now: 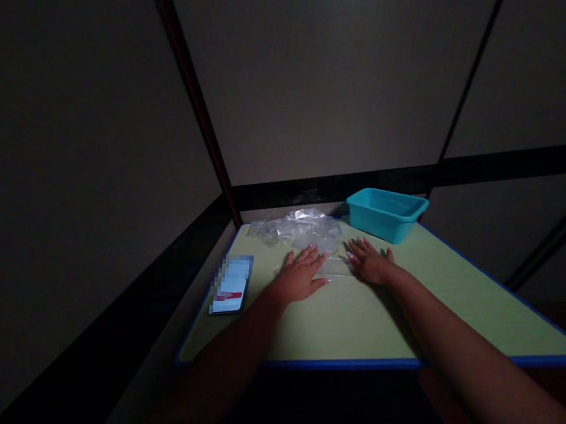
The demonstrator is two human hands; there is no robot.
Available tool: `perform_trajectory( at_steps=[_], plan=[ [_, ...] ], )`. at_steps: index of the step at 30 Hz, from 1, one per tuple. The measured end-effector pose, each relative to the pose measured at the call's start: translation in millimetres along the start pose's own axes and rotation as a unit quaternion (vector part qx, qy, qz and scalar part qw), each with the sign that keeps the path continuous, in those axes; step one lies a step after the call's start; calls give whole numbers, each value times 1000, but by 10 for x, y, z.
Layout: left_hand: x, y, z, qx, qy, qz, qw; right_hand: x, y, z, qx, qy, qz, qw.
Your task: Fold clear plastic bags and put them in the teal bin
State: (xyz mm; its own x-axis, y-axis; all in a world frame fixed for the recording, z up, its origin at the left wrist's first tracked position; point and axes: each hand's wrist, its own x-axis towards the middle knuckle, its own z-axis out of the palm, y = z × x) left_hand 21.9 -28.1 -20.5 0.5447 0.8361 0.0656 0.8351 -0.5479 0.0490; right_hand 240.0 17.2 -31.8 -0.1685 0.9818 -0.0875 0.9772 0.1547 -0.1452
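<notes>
"What is lying at the left?"

"A phone (231,284) is lying face up near the left edge of the pale green table (348,325); its screen is glowing; to its right, crumpled clear plastic (294,227) is lying toward the table's far edge."

"And the hands?"

"The left hand (301,278) is lying palm down, fingers fanned wide, at the left part of a flat clear sheet (338,267); that sheet is lying on the table, showing between the two hands; the right hand (372,264) is lying palm down over its right part, fingers stretched out, thumb apart."

"Farther right?"

"A turquoise basin (376,221) is standing upright just beyond the right hand."
</notes>
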Motion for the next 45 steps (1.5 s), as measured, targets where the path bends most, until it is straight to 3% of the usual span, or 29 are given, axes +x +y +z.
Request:
perform_trajectory(
  at_steps=[8, 20, 27, 33, 39, 43, 45],
  plan=[
    [11, -97, 34, -65, -89, -55, 992, -46, -12, -21, -26, -44, -8, 999],
    [-95, 18, -62, -29, -124, -81, 989, -62, 20, -77, -7, -49, -3, 999],
    [-82, 60, -64, -15, -63, -131, 989, -24, 71, -70, -2, -45, 13, 999],
    [-33, -7, -63, -20, -56, -126, 990, -17, 137, -62, 20, 3, 27, 999],
    [-3, -21, -39, -50, -82, -34, 995, 22, 186, -141, 88, 102, -2, 991],
    [20, -17, -36, -47, -56, -25, 997, 31, 183, -220, 140, 196, -11, 971],
    [29, -14, -47, -49, -41, -27, 998, 33, 181, -230, 147, 197, -12, 969]
  ],
)
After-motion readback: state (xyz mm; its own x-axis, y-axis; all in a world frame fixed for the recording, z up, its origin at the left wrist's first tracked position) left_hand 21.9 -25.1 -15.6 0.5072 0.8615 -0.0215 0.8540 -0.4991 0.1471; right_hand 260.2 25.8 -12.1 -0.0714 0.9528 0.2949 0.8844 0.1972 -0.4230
